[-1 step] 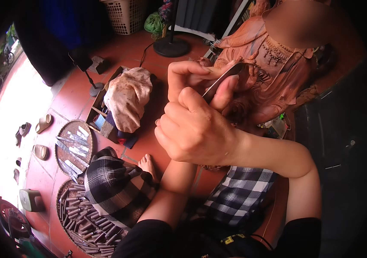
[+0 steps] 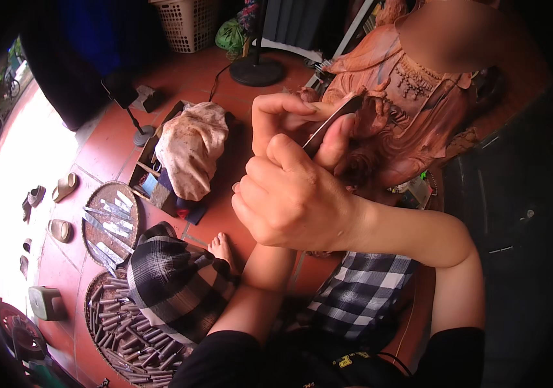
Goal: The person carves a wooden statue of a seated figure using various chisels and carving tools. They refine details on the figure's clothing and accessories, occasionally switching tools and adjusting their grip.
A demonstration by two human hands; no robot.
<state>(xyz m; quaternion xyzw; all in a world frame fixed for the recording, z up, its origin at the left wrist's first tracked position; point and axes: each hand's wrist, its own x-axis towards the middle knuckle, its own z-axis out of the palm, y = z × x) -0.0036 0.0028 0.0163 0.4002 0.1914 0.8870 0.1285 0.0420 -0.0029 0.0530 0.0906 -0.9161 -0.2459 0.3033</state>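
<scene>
In front of my chest my right hand [image 2: 296, 194] is closed in a fist, its forearm coming across from the right. A thin carving knife blade [image 2: 328, 124] juts up from its thumb side, slanting to the upper right; its handle is hidden in the fist. My left hand [image 2: 271, 123] is behind and above it, its fingers bent and closed near the blade. What those fingers grip, if anything, cannot be made out. Just beyond both hands stands a reddish-brown carved wooden statue [image 2: 406, 129] with robe folds and a beaded necklace.
At lower left lie a round basket of metal blades [image 2: 116, 223] and a larger basket of tool handles [image 2: 127, 330]. A stained cloth [image 2: 192, 149] covers a box on the tiled floor [image 2: 63, 265]. My bare foot [image 2: 221, 249] is beside checked cloth. A stand base [image 2: 257, 71] is farther back.
The blade has turned slightly, so its face shows narrower and darker. My hands have barely shifted.
</scene>
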